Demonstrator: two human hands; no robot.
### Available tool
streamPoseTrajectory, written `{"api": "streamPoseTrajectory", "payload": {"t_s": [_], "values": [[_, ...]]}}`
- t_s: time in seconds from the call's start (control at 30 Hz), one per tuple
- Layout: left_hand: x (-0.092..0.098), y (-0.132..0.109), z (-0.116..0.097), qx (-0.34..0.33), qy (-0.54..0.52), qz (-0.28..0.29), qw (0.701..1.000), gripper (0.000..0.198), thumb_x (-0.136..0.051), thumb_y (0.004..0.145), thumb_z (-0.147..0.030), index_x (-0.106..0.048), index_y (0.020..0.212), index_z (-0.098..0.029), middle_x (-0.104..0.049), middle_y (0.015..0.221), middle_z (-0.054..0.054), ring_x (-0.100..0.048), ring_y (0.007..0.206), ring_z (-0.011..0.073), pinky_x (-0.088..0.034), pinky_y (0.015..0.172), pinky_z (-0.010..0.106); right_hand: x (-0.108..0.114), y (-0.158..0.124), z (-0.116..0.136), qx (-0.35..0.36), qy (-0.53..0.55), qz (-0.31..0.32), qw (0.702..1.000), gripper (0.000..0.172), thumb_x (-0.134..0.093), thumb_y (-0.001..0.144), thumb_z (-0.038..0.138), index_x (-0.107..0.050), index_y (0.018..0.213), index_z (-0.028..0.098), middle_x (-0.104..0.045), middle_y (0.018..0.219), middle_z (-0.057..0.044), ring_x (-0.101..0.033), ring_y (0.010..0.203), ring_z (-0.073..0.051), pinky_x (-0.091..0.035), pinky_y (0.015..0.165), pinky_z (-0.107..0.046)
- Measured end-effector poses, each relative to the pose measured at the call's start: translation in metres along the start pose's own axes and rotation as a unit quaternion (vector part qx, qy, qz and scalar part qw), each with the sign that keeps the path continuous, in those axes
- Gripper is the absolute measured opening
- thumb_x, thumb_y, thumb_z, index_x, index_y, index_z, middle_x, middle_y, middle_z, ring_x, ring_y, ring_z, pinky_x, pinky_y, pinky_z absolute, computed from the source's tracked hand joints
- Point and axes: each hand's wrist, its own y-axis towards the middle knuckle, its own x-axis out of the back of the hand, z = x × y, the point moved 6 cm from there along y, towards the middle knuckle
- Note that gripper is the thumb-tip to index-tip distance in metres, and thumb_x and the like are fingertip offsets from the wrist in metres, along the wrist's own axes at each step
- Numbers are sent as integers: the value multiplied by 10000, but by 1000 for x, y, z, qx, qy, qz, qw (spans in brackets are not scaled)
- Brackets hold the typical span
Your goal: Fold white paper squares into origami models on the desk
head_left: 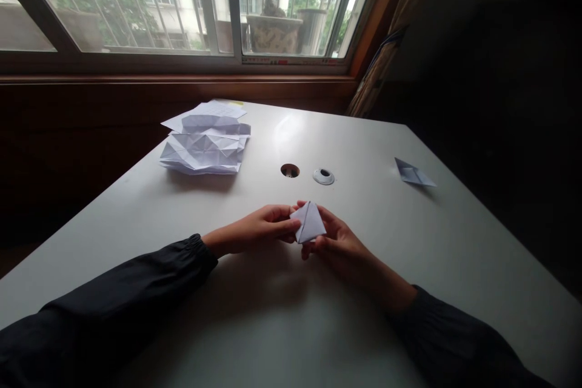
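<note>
A small piece of folded white paper (311, 224) is held up between my two hands, above the middle of the table. One diagonal fold edge runs across its face. My left hand (264, 227) pinches its left side, with the thumb lying on the front. On the right, my right hand (343, 245) grips the lower right edge, thumb below and fingers behind the paper. Some fingertips of both hands are hidden behind it.
Creased white sheets (204, 145) are piled at the table's back left. A folded paper boat (414, 173) lies at the right. Ahead of my hands are a round cable hole (290, 170) and its loose cover (323, 176). A barred window (182, 6) stands behind the white table (354, 145).
</note>
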Motion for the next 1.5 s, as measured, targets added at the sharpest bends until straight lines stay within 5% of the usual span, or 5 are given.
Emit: {"api": "streamPoseTrajectory", "payload": {"t_s": [0.23,0.53,1.03,1.3,1.5], "values": [[-4,-5,-5,-3,21,22,1000,332,-618,965,-450,-666,1026,-128,-642,979,70,-586,893,153,-457,852,268,-2,-4,3,4,-2,-22,1000,640,-871,707,514,-645,1261,288,-612,1210,-91,-642,848,-198,-618,680,-337],[17,-1,9,-36,-48,-129,990,371,-632,938,-525,-596,1017,-164,-571,884,11,-567,795,111,-467,729,223,-2,-13,4,84,-172,-124,974,589,-881,742,323,-573,1244,327,-588,1352,-69,-659,802,-167,-616,675,-338],[8,-3,3,-88,9,-12,996,385,-790,849,-357,-586,1108,-158,-711,1035,113,-679,918,210,-504,846,353,-7,-9,10,159,-289,-239,913,496,-802,823,401,-573,1235,245,-718,950,-40,-700,704,-181,-574,535,-267],[23,1,-10,-137,-7,-219,966,459,-784,847,-398,-471,1123,-207,-686,819,0,-617,696,123,-447,674,252,-13,20,23,187,-191,-178,947,501,-601,949,545,-538,1338,235,-717,1103,-82,-686,601,-136,-603,532,-288],[36,16,-14,-161,-55,-230,958,369,-741,870,-449,-535,1033,-190,-647,863,-8,-630,778,124,-520,789,298,-2,37,23,217,-245,-161,931,693,-654,913,540,-439,1503,248,-713,1035,-70,-727,763,-202,-649,616,-347]]}}
